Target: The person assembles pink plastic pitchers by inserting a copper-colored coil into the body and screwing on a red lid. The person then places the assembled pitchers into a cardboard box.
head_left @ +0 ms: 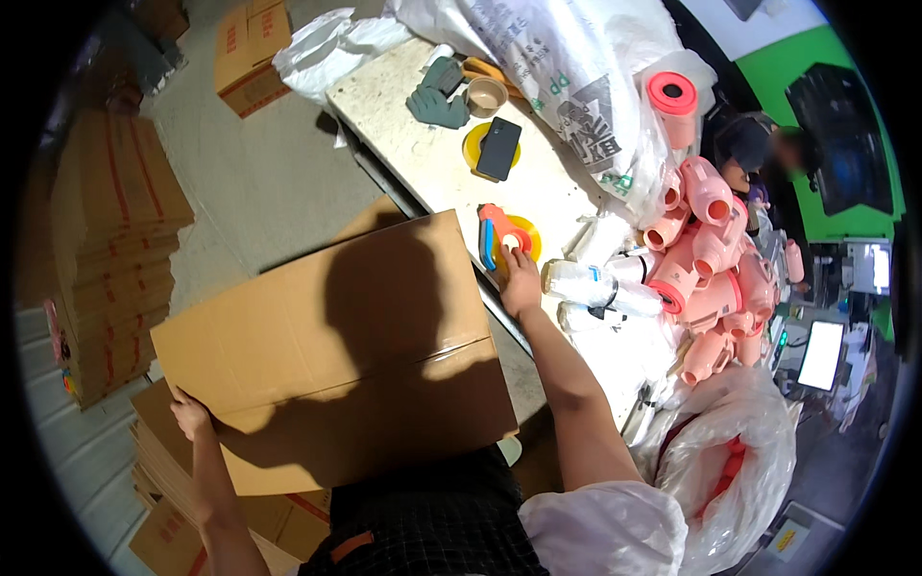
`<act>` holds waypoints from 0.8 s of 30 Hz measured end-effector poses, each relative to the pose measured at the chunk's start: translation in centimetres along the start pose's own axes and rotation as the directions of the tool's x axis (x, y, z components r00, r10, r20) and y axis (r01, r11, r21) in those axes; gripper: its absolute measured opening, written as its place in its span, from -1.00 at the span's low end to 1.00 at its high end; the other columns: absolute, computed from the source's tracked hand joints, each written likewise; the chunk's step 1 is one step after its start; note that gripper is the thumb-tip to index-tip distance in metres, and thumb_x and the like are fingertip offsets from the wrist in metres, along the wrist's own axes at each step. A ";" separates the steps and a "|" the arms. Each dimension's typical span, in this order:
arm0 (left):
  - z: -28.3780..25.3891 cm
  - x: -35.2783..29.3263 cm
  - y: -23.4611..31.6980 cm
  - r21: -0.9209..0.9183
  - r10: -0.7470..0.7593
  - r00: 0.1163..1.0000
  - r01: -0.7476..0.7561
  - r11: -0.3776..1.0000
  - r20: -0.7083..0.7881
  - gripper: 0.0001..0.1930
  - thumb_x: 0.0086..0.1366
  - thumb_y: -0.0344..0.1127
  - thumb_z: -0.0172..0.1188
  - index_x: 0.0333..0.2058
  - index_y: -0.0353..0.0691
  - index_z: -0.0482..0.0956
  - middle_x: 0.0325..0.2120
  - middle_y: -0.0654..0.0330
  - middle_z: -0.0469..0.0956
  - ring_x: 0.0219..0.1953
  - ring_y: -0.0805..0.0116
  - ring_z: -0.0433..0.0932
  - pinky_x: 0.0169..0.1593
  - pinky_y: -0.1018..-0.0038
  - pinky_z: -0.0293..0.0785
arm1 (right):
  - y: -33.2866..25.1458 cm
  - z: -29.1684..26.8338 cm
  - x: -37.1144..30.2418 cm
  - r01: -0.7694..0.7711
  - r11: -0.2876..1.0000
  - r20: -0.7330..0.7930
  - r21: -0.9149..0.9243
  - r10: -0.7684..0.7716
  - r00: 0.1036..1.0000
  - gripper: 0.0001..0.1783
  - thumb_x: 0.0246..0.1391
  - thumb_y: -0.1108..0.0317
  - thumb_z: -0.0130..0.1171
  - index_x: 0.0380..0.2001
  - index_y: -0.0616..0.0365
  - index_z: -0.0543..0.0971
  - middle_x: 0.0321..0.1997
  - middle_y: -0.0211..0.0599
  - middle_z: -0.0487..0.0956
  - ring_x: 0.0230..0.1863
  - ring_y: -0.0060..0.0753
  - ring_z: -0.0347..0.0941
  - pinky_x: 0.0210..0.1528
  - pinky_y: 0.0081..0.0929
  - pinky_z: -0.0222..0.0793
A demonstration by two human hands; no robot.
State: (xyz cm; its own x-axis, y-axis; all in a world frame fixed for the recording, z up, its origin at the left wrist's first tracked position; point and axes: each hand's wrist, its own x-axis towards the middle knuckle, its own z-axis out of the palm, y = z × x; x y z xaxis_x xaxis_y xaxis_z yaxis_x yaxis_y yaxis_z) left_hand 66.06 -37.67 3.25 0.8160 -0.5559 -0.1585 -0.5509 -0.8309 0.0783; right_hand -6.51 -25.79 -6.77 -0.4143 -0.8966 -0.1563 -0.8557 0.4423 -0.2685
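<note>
A flat, folded cardboard box lies tilted across my front, with my shadow on it. My left hand grips its left edge, with the thumb on top. My right hand reaches past the box's right edge to the worktable. Its fingers close on a tape dispenser with a red and blue body and a yellow roll. The undersides of those fingers are hidden. Just beyond the dispenser, a black phone rests on another yellow tape roll.
Dark green gloves and a brown cup sit on the worktable. Pink tubular plastic housings pile up at right, beside a large white sack. Stacked flat cartons stand at left. A person is at far right.
</note>
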 end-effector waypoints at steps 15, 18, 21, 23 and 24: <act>-11.6 -1.8 -23.1 -0.933 0.220 0.934 0.320 -0.165 0.281 -0.27 0.49 0.29 -0.20 0.37 -0.16 0.21 0.30 0.13 0.31 0.27 0.09 0.33 0.30 0.14 0.30 | -23.5 -11.8 -22.6 0.189 0.386 -0.334 0.903 0.352 0.874 -0.33 0.27 -0.03 0.04 0.22 0.30 0.32 0.24 0.03 0.40 0.26 -0.08 0.33 0.32 -0.16 0.15; -6.2 2.1 -32.6 -0.620 0.351 0.644 0.760 -0.196 0.679 -0.15 0.39 0.41 -0.15 0.41 -0.11 0.12 0.24 0.13 0.35 0.25 0.10 0.32 0.34 0.15 0.20 | -17.2 -4.9 -23.5 -0.314 -0.397 0.478 0.862 0.432 0.765 -0.02 0.20 -0.41 -0.13 0.40 0.15 0.15 0.41 -0.03 0.25 0.35 -0.02 0.23 0.36 0.05 0.11; -5.9 -0.3 -30.9 -0.637 0.303 0.594 0.769 0.058 0.745 -0.05 0.30 0.51 -0.12 0.42 -0.10 0.11 0.17 0.16 0.39 0.19 0.17 0.36 0.30 0.21 0.21 | -14.1 -4.7 -24.0 -0.465 -0.499 0.659 0.731 0.342 0.670 0.10 0.13 -0.58 -0.23 0.52 -0.08 -0.06 0.49 -0.14 0.12 0.32 0.08 0.27 0.15 0.43 0.25; -5.7 -4.3 -24.7 -0.834 0.793 0.449 0.537 0.130 0.412 -0.04 0.33 0.50 -0.22 0.45 -0.12 0.03 0.42 0.09 0.12 0.44 0.07 0.07 0.41 0.05 0.01 | -16.7 -3.4 -22.4 -0.558 -0.314 0.639 0.768 0.322 0.698 -0.01 0.21 -0.49 -0.23 0.50 -0.09 0.04 0.31 -0.14 0.34 0.23 0.01 0.34 0.06 0.41 0.35; -4.7 -7.8 -20.6 -0.829 0.608 0.586 0.501 0.247 0.535 -0.08 0.36 0.40 -0.11 0.45 -0.17 0.03 0.40 0.05 0.14 0.43 0.06 0.09 0.40 0.09 0.03 | -17.6 0.6 -21.3 -0.562 -0.307 0.641 0.768 0.360 0.678 -0.13 0.26 -0.41 -0.20 0.42 -0.06 0.19 0.18 -0.15 0.42 0.15 -0.07 0.40 0.04 0.32 0.40</act>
State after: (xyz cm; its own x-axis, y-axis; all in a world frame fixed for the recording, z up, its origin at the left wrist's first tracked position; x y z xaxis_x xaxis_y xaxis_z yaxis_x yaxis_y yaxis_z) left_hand 71.85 -16.35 7.46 0.0493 -0.8187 -0.5721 0.4184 -0.5032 0.7561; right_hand 17.53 -14.46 0.70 -0.3903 -0.4348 -0.8115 0.7338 0.3854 -0.5594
